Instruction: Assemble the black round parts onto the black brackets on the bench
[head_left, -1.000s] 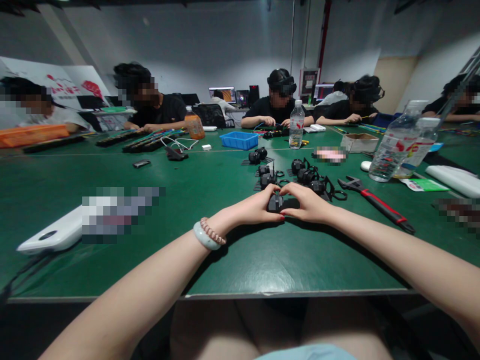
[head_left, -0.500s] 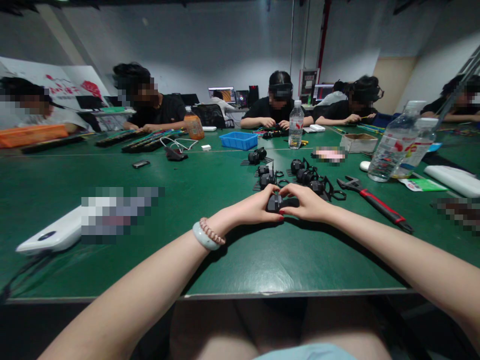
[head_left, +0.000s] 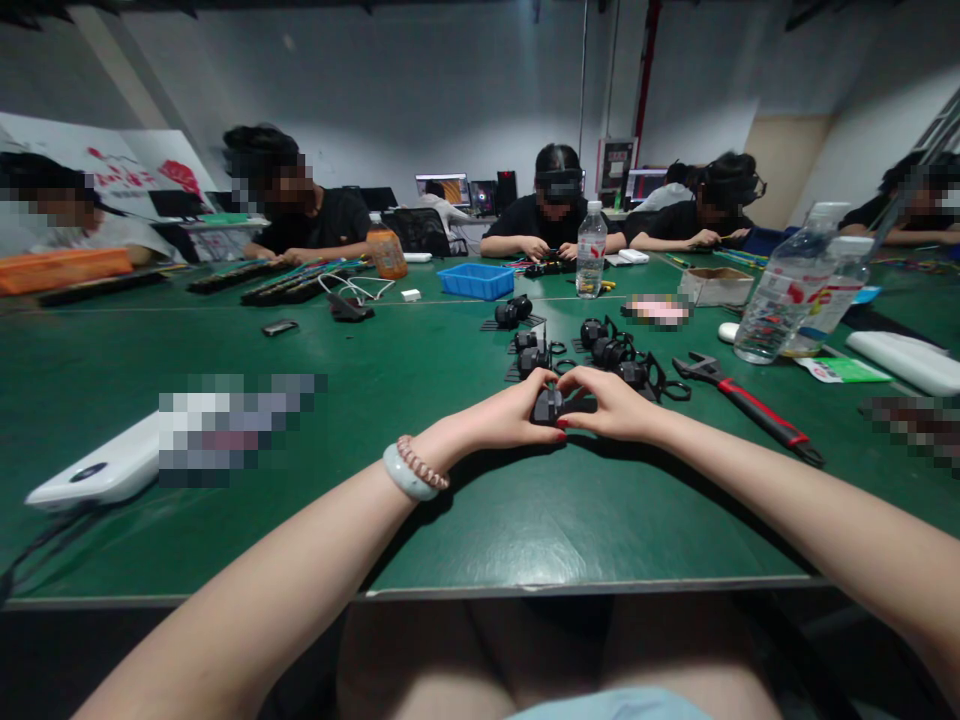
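1. Practically nothing changes over the last second: the left hand (head_left: 517, 408), right hand (head_left: 624, 406) and held black part (head_left: 547, 407) keep the same arrangement, while everything sits very slightly farther left in view — probably a small head turn.
2. Held black part: left of the adjustable wrench (head_left: 757, 408) and well apart from it, over the green table (head_left: 480, 530); whether it rests on the surface cannot be told.
3. Grip: the left thumb and forefinger are clamped on the part's near and far sides; the right thumb and forefinger close on it from the wrench side, their exact contact partly hidden.
4. Other black parts (head_left: 611, 352): grouped left of the wrench, the closest just beside its head.
5. Significance: the unchanged pose suggests steady, fine two-handed work — any progress is too small to read.
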